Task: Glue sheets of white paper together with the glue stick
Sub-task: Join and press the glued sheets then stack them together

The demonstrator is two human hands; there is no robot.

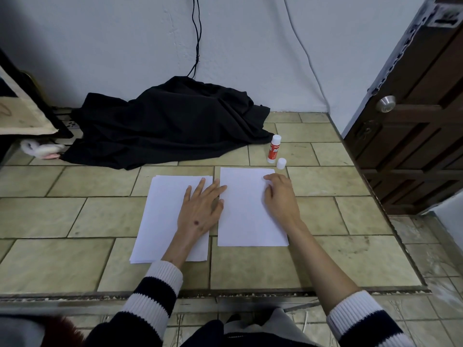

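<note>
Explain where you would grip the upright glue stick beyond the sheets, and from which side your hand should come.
Grip the glue stick around its red labelled barrel, coming from the right with the right hand, which is nearest. It stands upright and uncapped, so a side pinch probably keeps fingers off the exposed top. Its cap stands just in front, so avoid sweeping in low from the front.

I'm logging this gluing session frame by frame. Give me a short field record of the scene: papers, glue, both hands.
left paper: stack of white paper sheets on the tiled floor
right paper: single white sheet beside it
glue: red-and-white glue stick upright, uncapped, beyond the right sheet
cap: small white cap standing beside the stick
left hand: flat, spanning both papers
right hand: resting on the right sheet, holding nothing
</note>
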